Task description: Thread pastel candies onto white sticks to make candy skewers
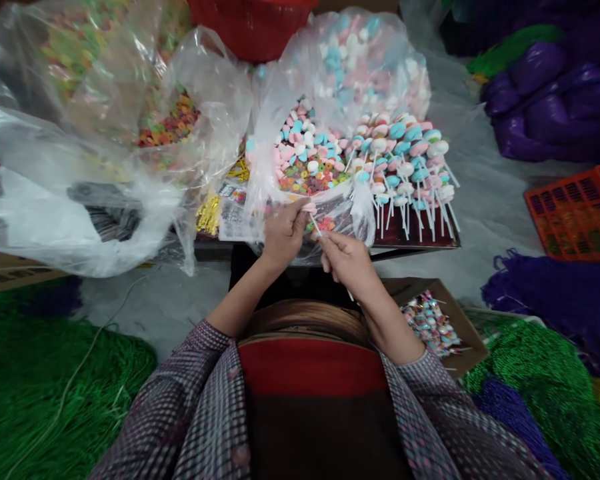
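My left hand [285,230] is closed in a pinch on a pink candy piece [309,208] at the near edge of the low table. My right hand [347,260] is closed on a thin white stick [316,227], whose tip points up at that candy. Just behind my hands an open clear plastic bag [305,153] holds loose pink, blue and white candy rounds. To its right lies a row of finished candy lollipops on white sticks [410,173], sticks pointing toward me.
A second clear bag with orange and green candy [170,123] lies at the left. A cardboard box of wrapped lollipops [430,323] sits by my right elbow. Green strands [40,373], purple strands [555,300], an orange crate [575,213] and a red basin [250,27] surround the table.
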The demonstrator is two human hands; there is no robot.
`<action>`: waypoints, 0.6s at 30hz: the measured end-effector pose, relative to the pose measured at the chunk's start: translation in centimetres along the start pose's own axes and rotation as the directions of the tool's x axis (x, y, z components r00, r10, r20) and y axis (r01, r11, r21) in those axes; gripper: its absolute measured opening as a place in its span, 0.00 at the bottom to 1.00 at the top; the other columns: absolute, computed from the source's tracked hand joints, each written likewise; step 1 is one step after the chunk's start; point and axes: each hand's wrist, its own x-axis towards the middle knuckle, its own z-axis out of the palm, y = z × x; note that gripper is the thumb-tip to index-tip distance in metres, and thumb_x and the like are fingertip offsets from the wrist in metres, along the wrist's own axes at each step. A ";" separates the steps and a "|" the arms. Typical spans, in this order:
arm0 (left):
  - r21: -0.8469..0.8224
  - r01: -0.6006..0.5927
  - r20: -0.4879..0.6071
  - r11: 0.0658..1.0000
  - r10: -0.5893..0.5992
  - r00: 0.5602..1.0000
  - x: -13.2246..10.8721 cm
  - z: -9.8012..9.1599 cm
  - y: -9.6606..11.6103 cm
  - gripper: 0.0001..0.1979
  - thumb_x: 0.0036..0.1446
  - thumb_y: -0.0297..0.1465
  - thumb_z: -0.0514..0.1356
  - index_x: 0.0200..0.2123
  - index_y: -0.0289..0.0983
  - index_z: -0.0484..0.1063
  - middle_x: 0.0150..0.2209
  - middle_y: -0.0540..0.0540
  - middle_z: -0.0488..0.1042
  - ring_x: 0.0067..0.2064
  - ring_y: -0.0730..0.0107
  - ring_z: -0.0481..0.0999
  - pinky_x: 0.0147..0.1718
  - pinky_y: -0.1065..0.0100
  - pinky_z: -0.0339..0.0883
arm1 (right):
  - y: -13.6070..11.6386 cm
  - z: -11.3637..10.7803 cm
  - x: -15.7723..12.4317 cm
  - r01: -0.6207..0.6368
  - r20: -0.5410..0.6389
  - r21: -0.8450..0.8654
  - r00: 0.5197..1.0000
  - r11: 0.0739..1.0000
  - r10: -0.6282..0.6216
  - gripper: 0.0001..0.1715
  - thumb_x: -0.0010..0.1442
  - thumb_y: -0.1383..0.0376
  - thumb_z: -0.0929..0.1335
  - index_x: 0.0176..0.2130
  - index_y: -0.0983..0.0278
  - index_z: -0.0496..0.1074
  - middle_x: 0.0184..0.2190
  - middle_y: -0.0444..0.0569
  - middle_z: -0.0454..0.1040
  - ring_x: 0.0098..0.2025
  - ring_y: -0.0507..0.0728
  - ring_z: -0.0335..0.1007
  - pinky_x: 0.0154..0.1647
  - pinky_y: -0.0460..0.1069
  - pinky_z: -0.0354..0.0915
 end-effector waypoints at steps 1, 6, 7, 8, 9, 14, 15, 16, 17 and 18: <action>0.052 -0.012 0.012 0.999 0.011 1.000 -0.1 0.0 0.1 0.27 0.76 0.50 0.47 0.55 0.38 0.78 0.46 0.41 0.86 0.45 0.67 0.85 0.46 0.66 0.76 | 0.0 0.1 -0.1 -0.025 0.004 0.024 1.000 0.999 0.025 0.22 0.68 0.48 0.68 0.37 0.62 0.80 0.12 0.37 0.65 0.11 0.47 0.52 0.14 0.44 0.48; 0.115 -0.020 0.061 0.993 0.013 0.998 -0.8 0.5 0.3 0.29 0.77 0.49 0.44 0.56 0.35 0.77 0.46 0.40 0.86 0.46 0.65 0.86 0.47 0.66 0.77 | 0.4 0.4 -0.1 -0.090 -0.002 0.133 0.996 0.987 0.091 0.26 0.65 0.43 0.70 0.38 0.63 0.80 0.13 0.35 0.63 0.10 0.46 0.50 0.12 0.44 0.45; 0.108 -0.028 0.065 0.994 0.021 0.998 -0.9 0.7 0.2 0.30 0.77 0.49 0.44 0.56 0.35 0.77 0.46 0.39 0.86 0.46 0.65 0.86 0.47 0.66 0.77 | 0.5 0.5 -0.1 -0.099 -0.006 0.148 0.995 0.984 0.101 0.26 0.64 0.43 0.71 0.37 0.62 0.80 0.13 0.35 0.63 0.10 0.46 0.50 0.12 0.44 0.45; 0.100 -0.034 0.074 0.994 0.026 0.997 -1.1 0.9 0.2 0.30 0.78 0.48 0.43 0.57 0.35 0.77 0.46 0.39 0.86 0.46 0.65 0.86 0.47 0.66 0.78 | 0.6 0.5 0.1 -0.106 -0.011 0.159 0.994 0.982 0.109 0.25 0.63 0.43 0.71 0.36 0.62 0.79 0.13 0.35 0.63 0.10 0.46 0.49 0.12 0.44 0.44; 0.093 -0.038 0.088 0.995 0.030 0.996 -1.2 1.0 0.2 0.30 0.78 0.48 0.43 0.58 0.36 0.76 0.47 0.39 0.86 0.47 0.65 0.86 0.47 0.65 0.78 | 0.7 0.6 0.3 -0.112 -0.014 0.168 0.993 0.979 0.116 0.25 0.63 0.43 0.71 0.35 0.62 0.78 0.13 0.35 0.63 0.10 0.46 0.49 0.11 0.44 0.44; 0.121 -0.062 0.137 0.991 0.046 0.989 -1.2 1.3 -0.3 0.28 0.78 0.46 0.43 0.59 0.37 0.77 0.52 0.37 0.85 0.52 0.63 0.85 0.52 0.63 0.78 | 1.3 0.5 1.4 -0.120 -0.020 0.181 0.992 0.976 0.126 0.27 0.64 0.41 0.70 0.31 0.60 0.71 0.15 0.35 0.64 0.11 0.45 0.50 0.12 0.44 0.44; 0.128 -0.064 0.137 0.990 0.046 0.989 -1.1 1.2 -0.4 0.28 0.78 0.46 0.43 0.58 0.37 0.77 0.52 0.38 0.85 0.53 0.63 0.85 0.52 0.63 0.78 | 1.4 0.3 1.4 -0.111 -0.004 0.162 0.994 0.980 0.113 0.28 0.65 0.40 0.69 0.32 0.60 0.71 0.16 0.35 0.66 0.12 0.45 0.51 0.13 0.44 0.45; 0.132 -0.061 0.135 0.989 0.043 0.990 -0.9 1.1 -0.5 0.28 0.78 0.46 0.43 0.58 0.37 0.77 0.52 0.38 0.85 0.52 0.63 0.85 0.52 0.64 0.78 | 1.4 0.1 1.4 -0.096 0.020 0.130 0.995 0.987 0.094 0.28 0.65 0.40 0.69 0.32 0.61 0.72 0.17 0.36 0.68 0.12 0.46 0.52 0.14 0.44 0.46; 0.135 -0.054 0.134 0.989 0.035 0.990 -0.8 1.0 -0.6 0.28 0.78 0.46 0.44 0.57 0.37 0.78 0.52 0.39 0.86 0.52 0.64 0.86 0.52 0.64 0.78 | 1.5 -0.1 1.3 -0.075 0.047 0.087 0.996 0.993 0.071 0.28 0.65 0.40 0.69 0.33 0.61 0.73 0.18 0.37 0.69 0.14 0.46 0.54 0.15 0.44 0.48; 0.136 -0.042 0.135 0.990 0.024 0.991 -0.8 0.9 -0.7 0.27 0.78 0.45 0.45 0.57 0.37 0.78 0.52 0.39 0.86 0.52 0.64 0.86 0.53 0.64 0.77 | 1.6 -0.3 1.2 -0.050 0.067 0.045 0.997 0.998 0.047 0.28 0.65 0.40 0.69 0.33 0.60 0.73 0.18 0.38 0.70 0.15 0.46 0.55 0.16 0.44 0.49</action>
